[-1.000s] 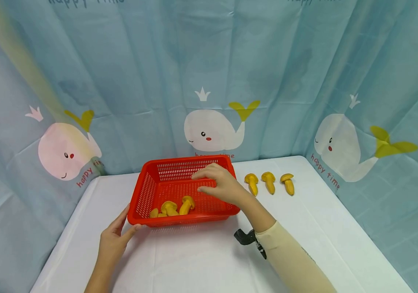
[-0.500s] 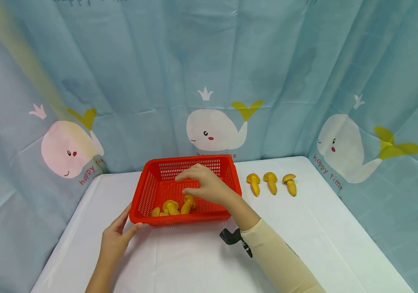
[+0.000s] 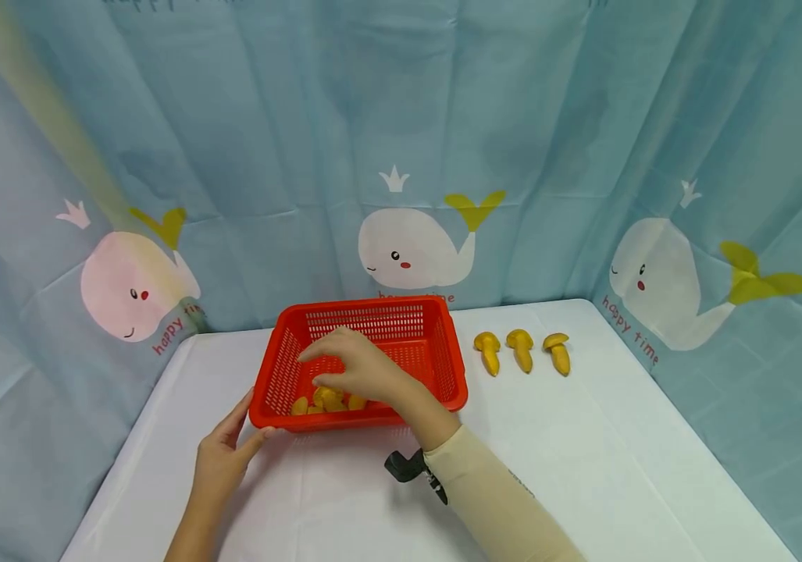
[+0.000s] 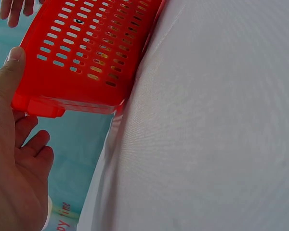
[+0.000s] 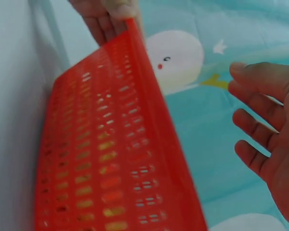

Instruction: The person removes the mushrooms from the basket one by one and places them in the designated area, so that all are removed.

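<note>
My left hand (image 3: pixel 223 453) grips the near left corner of a red plastic basket (image 3: pixel 365 421). In the left wrist view the thumb (image 4: pixel 13 65) presses on the basket's rim and the other fingers bend below it. Several yellow-brown mushrooms (image 3: pixel 330 400) lie inside at the front left. Above them hovers my right hand (image 3: pixel 365 371), holding nothing, its thumb and fingers spread apart and partly covering the mushrooms. Seen from the right wrist, the right hand (image 5: pixel 274 125) is clear of the basket wall (image 5: pixel 96 130), fingers loosely bent.
Right of the basket, three mushrooms stand in a row on the white tablecloth: a left one (image 3: pixel 489 355), a middle one (image 3: pixel 522 351) and a right one (image 3: pixel 558 355). A blue curtain (image 3: pixel 267 156) with whale prints encloses the table's back and sides.
My right hand has moved left across the basket, from its right side to over the mushrooms at the front left. The left hand has kept its grip on the corner.
</note>
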Motion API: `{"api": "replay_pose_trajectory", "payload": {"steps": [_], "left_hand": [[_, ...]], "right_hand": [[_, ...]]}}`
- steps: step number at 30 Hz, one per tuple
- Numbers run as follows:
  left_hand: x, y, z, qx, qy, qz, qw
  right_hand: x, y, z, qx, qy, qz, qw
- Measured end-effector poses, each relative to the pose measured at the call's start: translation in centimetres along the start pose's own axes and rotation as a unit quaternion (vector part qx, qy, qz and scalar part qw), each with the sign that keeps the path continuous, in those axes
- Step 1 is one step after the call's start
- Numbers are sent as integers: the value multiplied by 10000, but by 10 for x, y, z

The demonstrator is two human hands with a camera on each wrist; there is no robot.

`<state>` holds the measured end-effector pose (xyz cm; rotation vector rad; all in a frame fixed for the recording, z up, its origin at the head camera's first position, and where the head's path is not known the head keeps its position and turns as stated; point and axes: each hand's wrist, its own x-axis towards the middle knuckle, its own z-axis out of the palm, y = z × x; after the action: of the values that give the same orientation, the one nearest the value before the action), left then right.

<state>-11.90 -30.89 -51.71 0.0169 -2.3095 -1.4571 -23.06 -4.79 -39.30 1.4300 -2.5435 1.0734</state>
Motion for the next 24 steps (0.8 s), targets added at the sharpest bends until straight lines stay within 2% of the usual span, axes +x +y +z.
{"api": "replay_pose_trajectory", "payload": {"steps": [6, 14, 24], "left_hand": [[0, -1, 1, -127, -24, 111, 9999], [-1, 0, 0, 81, 39, -183, 9998], [-1, 1, 0, -42, -60, -15, 10000]], "right_hand": [[12, 3, 17, -257, -223, 133, 9993], [25, 11, 38, -326, -625, 317, 9970], [35, 26, 56, -381, -1112, 599, 9913]]}}
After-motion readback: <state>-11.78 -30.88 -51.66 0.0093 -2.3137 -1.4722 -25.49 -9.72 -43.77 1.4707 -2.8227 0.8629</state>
